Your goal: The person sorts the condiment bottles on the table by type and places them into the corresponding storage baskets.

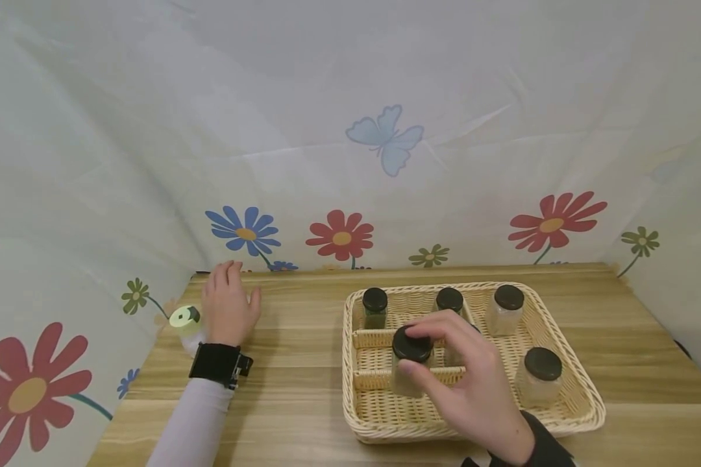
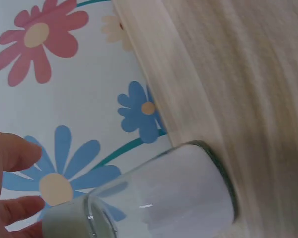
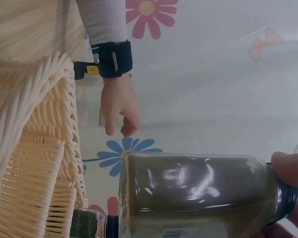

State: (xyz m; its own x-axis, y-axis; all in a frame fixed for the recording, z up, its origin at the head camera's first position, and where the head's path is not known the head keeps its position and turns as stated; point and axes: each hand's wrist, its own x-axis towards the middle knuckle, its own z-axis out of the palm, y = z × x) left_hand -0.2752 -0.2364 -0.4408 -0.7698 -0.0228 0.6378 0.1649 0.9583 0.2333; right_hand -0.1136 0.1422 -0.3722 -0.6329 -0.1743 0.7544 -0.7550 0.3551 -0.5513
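My right hand (image 1: 479,383) pinches the black lid of a glass jar (image 1: 405,379) between thumb and fingers, over the front-left part of a wicker basket (image 1: 359,428). In the right wrist view this jar (image 3: 193,193) holds something dark greyish-green, and fingertips (image 3: 293,171) grip its lid. At the table's left side, my left hand (image 1: 228,311) is held beside a jar with a pale green lid (image 1: 185,316), its fingers loosely extended. The left wrist view shows that jar (image 2: 174,193) with whitish contents; whether the hand (image 2: 17,151) touches it, I cannot tell.
Other black-lidded jars stand in the basket: one at back left (image 1: 375,308), one at back middle (image 1: 449,299), two at right (image 1: 505,311), and one partly behind my right hand. A flowered sheet (image 1: 304,162) rises behind the wooden table (image 1: 292,363) and along both sides.
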